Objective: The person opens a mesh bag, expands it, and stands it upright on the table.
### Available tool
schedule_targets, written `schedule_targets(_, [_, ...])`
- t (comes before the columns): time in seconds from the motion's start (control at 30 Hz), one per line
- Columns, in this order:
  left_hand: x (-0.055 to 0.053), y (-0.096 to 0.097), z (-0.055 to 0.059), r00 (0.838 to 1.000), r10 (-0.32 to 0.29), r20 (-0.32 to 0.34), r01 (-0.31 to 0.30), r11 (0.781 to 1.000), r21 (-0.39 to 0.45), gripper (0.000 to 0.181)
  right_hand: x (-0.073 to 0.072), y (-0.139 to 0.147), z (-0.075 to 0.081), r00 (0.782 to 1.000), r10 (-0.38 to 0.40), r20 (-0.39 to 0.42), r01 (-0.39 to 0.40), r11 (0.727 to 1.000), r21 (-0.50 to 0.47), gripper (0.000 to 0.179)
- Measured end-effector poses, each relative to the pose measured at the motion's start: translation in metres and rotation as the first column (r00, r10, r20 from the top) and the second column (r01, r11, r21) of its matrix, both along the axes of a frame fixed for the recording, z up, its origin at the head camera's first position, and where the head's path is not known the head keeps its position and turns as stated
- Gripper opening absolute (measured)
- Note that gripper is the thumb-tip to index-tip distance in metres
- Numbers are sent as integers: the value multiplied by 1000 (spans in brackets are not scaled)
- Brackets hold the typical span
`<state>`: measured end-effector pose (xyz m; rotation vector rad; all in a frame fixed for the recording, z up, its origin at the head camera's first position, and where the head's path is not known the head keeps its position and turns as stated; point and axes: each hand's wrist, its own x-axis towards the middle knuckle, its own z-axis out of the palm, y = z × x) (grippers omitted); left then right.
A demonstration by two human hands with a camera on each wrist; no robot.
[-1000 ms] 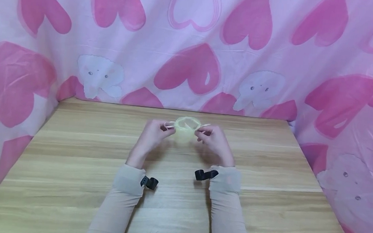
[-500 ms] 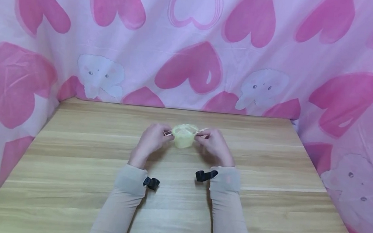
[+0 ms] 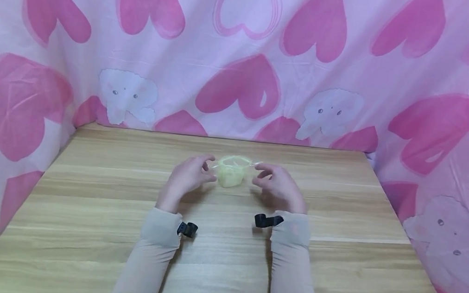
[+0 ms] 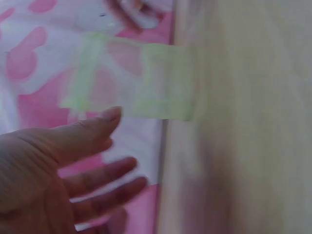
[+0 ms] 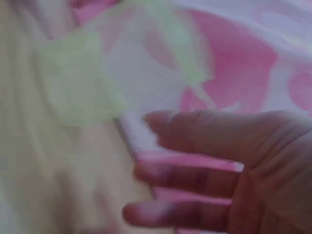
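Observation:
A small sheer yellow-green drawstring pouch [image 3: 231,178] sits upright near the far side of the table, its mouth held wide in a ring. White cords stick out at both sides, the right cord [image 3: 257,164] reaching toward the fingertips. My left hand [image 3: 186,179] hovers just left of the pouch, fingers parted and loosely bent around nothing. On the other side my right hand [image 3: 280,186] does the same, thumb and fingers apart. Both wrist views show the see-through pouch [image 4: 168,83] beyond the fingertips, blurred; in the right one it [image 5: 78,83] lies past the thumb.
The wood-grain table [image 3: 224,266] stretches to the pink heart-patterned curtain [image 3: 239,86], which encloses the back and both sides. A small black camera [image 3: 188,229] is strapped to the left cuff, another black camera [image 3: 267,220] to the right.
Both hands pinched the cords at the pouch's sides and brought it slightly nearer and down. Now the fingers have let go and spread, the right hand drawing off to the right.

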<state>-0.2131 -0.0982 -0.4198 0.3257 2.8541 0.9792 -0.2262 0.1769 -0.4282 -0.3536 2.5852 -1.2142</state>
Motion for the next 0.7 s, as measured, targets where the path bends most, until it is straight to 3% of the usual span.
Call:
schedule_targets(0.13, [4,-2,12,999,6,-33,-7,1000,-5,64,3,2,13,991,-24,-133,30,999,42,50])
schedule_targets(0.27, [4,6,16,988,-40,-149,44,999,26,69,3,-20,22,946,-17,-323,29,999,32,55])
schedule_targets(0.4, [1,16,12,960,-100,-261,121,990,65,59,4,-41,24,907,30,-420,-10,999,49,49])
schedule_targets(0.53, [-2,24,6,936,-91,-340,129,988,90,34,3,-47,20,903,17,-429,-14,1000,11,28])
schedule_targets(0.7, [-10,32,6,949,10,-316,38,989,145,32,-2,-47,19,918,-83,-388,54,995,-84,30])
